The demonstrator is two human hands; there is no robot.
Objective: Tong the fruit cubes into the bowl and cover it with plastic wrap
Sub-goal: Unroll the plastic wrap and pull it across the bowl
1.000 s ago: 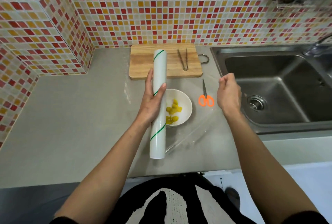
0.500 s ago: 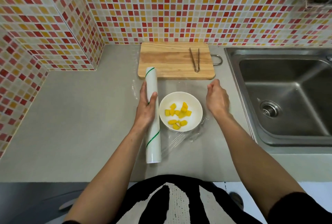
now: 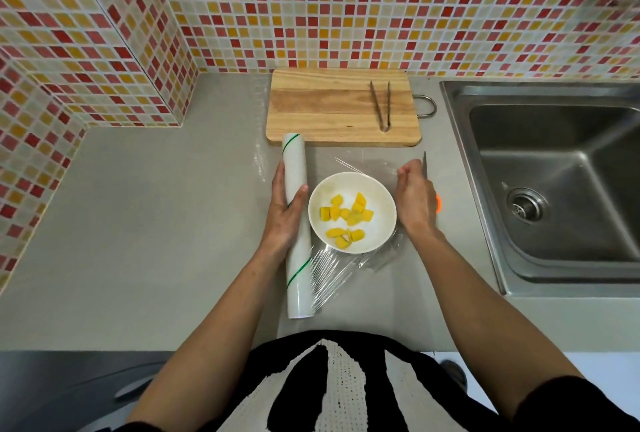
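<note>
The left hand (image 3: 285,211) wraps the plastic wrap roll (image 3: 296,227) just left of the white bowl (image 3: 352,212); the right hand (image 3: 414,199), just right of the bowl, pinches the film's (image 3: 367,163) edge (stretched over the fruit cubes (image 3: 344,218)). Beyond the bowl, tongs (image 3: 381,106) lie on the cutting board (image 3: 343,107).

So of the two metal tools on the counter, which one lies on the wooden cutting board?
The slim metal tongs lie on the wooden cutting board; the orange-handled scissors lie on the grey counter, mostly hidden behind the right hand.
</note>
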